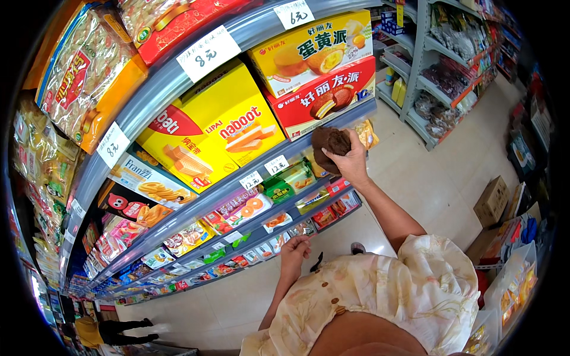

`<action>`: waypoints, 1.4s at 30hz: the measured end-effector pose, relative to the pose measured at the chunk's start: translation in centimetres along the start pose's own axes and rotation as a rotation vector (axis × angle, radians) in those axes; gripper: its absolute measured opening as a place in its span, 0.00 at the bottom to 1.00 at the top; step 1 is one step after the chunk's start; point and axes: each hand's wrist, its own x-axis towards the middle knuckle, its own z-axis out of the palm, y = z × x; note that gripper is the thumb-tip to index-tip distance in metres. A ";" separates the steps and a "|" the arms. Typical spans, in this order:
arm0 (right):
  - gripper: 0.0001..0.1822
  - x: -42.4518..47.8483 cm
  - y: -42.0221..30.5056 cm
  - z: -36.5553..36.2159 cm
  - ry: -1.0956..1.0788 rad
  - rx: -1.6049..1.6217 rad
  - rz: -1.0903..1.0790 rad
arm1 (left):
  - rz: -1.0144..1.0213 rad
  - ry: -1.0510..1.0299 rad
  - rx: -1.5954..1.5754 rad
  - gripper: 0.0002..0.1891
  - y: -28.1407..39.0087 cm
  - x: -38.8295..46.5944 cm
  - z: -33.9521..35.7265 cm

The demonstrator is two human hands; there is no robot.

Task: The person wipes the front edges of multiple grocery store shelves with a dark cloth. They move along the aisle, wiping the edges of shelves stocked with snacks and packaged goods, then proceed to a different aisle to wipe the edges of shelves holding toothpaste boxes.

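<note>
My right hand (353, 161) grips a bunched dark brown cloth (329, 149) with the thumb across it. The cloth is against or just in front of the shelf's grey front edge (307, 141); whether they touch, I cannot tell. Right above it a red box of chocolate pies (325, 100) lies beneath a yellow box of egg-yolk pies (316, 51). Lower down, my left hand (295, 256) hangs near the bottom shelves, its fingers loosely curled and nothing visible in them. Yellow wafer boxes (242, 129) stand to the left on the same shelf as the pie boxes.
Paper price tags (210, 52) line the curved shelf edges. Packaged biscuits (245, 207) fill the lower shelves. Another shelving unit (418, 62) stands across the tiled floor (427, 178). At right are a cardboard box (491, 201) and clear bins (512, 289). A person (91, 331) is farther down the aisle.
</note>
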 end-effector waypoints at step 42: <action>0.51 16.3 -6.0 -9.5 -0.687 0.469 0.148 | 1.159 0.748 0.541 0.09 23.5 9.9 10.7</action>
